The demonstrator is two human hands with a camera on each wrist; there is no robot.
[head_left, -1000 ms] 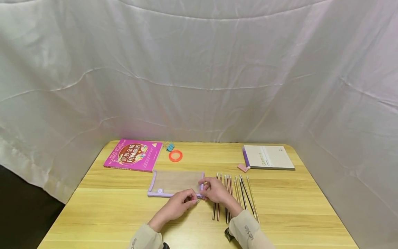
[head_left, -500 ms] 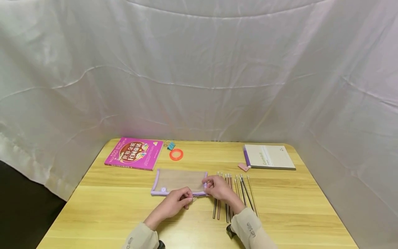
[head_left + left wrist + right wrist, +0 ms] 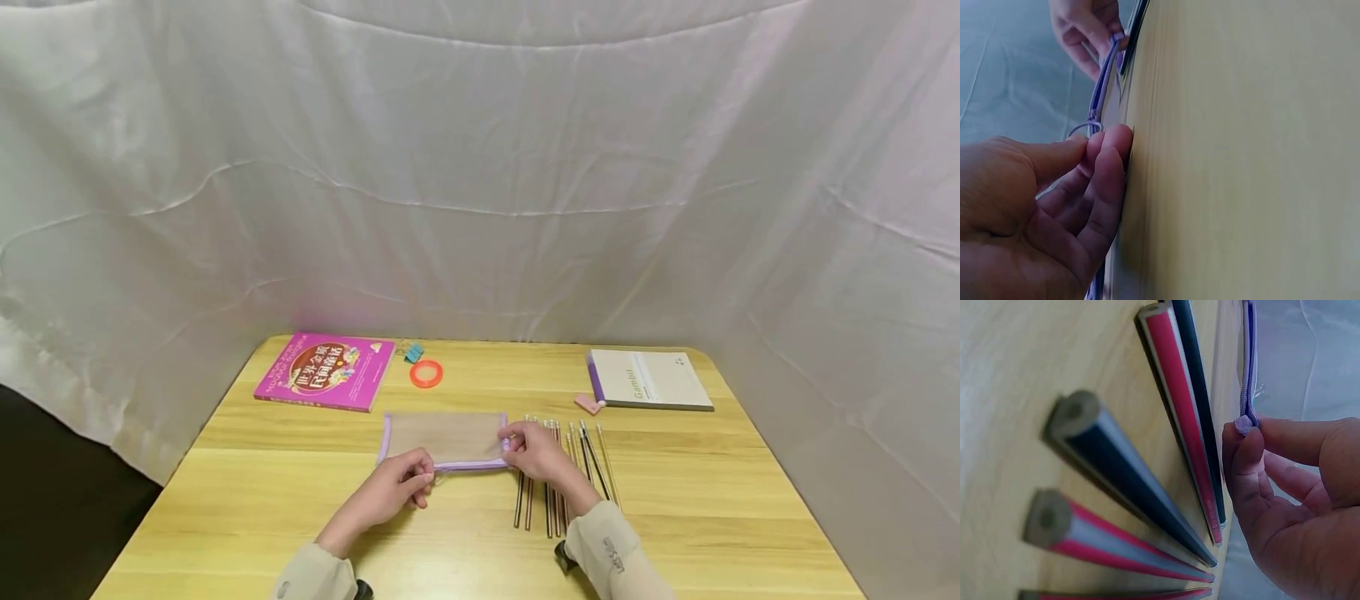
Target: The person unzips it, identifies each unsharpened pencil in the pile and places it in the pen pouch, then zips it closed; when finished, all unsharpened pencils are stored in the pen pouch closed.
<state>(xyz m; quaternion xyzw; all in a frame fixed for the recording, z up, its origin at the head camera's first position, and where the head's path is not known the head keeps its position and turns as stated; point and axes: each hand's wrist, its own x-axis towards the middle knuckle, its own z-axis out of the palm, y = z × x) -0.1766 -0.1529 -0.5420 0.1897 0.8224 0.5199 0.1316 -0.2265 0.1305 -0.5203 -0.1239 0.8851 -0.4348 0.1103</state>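
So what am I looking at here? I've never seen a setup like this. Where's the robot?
There's no robot here, just a person's two bare hands. The wide picture comes from a camera worn on the head, looking forward and down. The two close ones come from cameras on the wrists, one watching each hand.

On the wooden table lie a pink book, a blue clip, an orange ring, a pale notebook, a pink eraser and a row of pencils.

Between the hands is a see-through purple-edged pouch. The left hand pinches a thin loop on its zip; the right hand pinches the pouch's right end.
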